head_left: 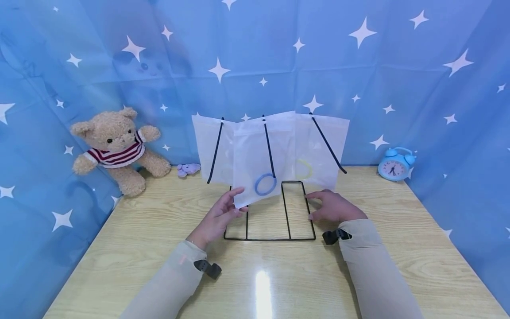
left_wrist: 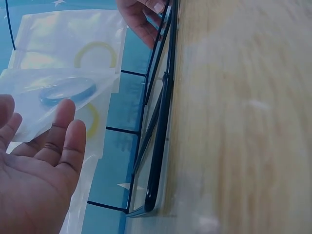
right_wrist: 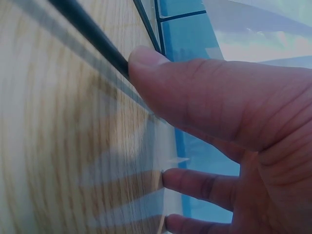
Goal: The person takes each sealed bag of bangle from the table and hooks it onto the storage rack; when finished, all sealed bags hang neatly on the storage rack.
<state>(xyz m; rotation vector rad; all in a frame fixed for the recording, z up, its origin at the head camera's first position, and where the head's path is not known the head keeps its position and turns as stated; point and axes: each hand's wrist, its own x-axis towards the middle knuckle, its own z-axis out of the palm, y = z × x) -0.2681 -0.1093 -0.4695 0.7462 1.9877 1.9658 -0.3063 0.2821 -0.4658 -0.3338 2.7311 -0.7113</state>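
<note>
A black wire rack (head_left: 269, 239) stands on the table, its prongs bearing clear zip bags. The nearest bag (head_left: 255, 150) hangs from the middle prong and has a blue ring (head_left: 265, 184) in it. My left hand (head_left: 217, 219) is at this bag's lower left corner, fingers loosely bent and touching the film in the left wrist view. A bag (head_left: 324, 141) with a yellow ring (head_left: 306, 169) hangs on the right prong, another bag (head_left: 211, 141) on the left. My right hand (head_left: 334, 206) rests at the base's right side, its thumb (right_wrist: 151, 73) against the wire.
A teddy bear (head_left: 115, 146) in a striped shirt sits at the back left, with a small purple toy (head_left: 188, 169) beside it. At the back right stands a blue alarm clock (head_left: 394, 168). A star-patterned blue cloth (head_left: 255, 48) hangs behind the wooden table (head_left: 303, 283).
</note>
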